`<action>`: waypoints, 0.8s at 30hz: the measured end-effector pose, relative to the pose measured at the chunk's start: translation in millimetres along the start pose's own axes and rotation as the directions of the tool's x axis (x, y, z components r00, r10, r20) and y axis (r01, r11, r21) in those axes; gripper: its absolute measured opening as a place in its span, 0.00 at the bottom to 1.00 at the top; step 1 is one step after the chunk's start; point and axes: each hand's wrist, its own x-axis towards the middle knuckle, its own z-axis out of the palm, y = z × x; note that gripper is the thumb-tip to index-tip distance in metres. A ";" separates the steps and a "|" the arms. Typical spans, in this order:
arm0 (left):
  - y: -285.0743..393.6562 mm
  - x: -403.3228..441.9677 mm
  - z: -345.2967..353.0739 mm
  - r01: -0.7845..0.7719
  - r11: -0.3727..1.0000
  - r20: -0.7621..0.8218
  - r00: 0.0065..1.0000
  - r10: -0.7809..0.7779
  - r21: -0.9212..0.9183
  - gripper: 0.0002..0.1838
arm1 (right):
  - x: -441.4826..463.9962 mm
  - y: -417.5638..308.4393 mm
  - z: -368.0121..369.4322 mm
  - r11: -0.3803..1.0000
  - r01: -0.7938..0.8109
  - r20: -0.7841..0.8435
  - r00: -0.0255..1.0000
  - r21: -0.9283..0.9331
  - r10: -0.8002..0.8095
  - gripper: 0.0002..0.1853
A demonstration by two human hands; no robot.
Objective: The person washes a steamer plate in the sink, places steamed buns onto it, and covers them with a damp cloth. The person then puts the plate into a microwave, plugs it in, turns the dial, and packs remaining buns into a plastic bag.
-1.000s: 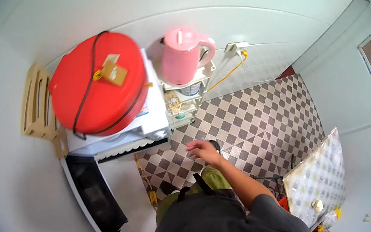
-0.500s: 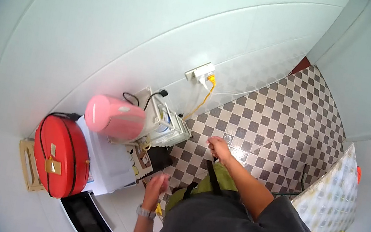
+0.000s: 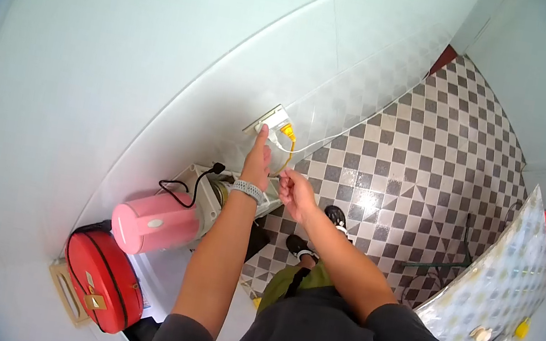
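My left hand (image 3: 258,162), with a watch (image 3: 248,190) on its wrist, reaches up to the wall outlet. One stretched digit touches the white plug adapter (image 3: 268,124); the other fingers are partly hidden. A yellow plug (image 3: 288,131) sits in the adapter's right side, and its yellow cord (image 3: 291,152) hangs down between my hands. A white plug (image 3: 275,141) is beside it with a white cable. My right hand (image 3: 296,193) is closed, fingertips pinched beside the lower yellow cord. Whether they grip it cannot be made out.
A pink kettle (image 3: 157,222) and a red round case (image 3: 104,278) stand at the lower left. A black-plugged cord (image 3: 199,184) lies by a white rack (image 3: 268,202). At the right, a covered surface (image 3: 491,283) rises over the checkered floor (image 3: 385,181).
My left hand has moved up from beside the rack to the outlet. My right hand has shifted up and left towards the yellow cord. The view has turned, and my shoes now show.
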 end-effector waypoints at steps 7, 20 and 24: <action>-9.5 66.3 -10.6 0.067 0.986 0.040 0.997 -0.061 -0.152 0.52 | 34.6 0.2 39.4 0.938 0.035 -0.124 0.992 0.346 0.009 0.14; -0.2 62.3 -10.2 0.050 0.993 0.096 0.995 -0.040 -0.103 0.32 | 60.4 11.1 66.4 0.918 0.234 -0.233 0.959 0.319 -0.164 0.10; -7.2 69.7 -9.1 0.018 0.996 0.043 0.999 -0.014 -0.085 0.34 | 54.5 8.7 73.9 0.884 0.287 -0.284 0.940 0.370 -0.187 0.08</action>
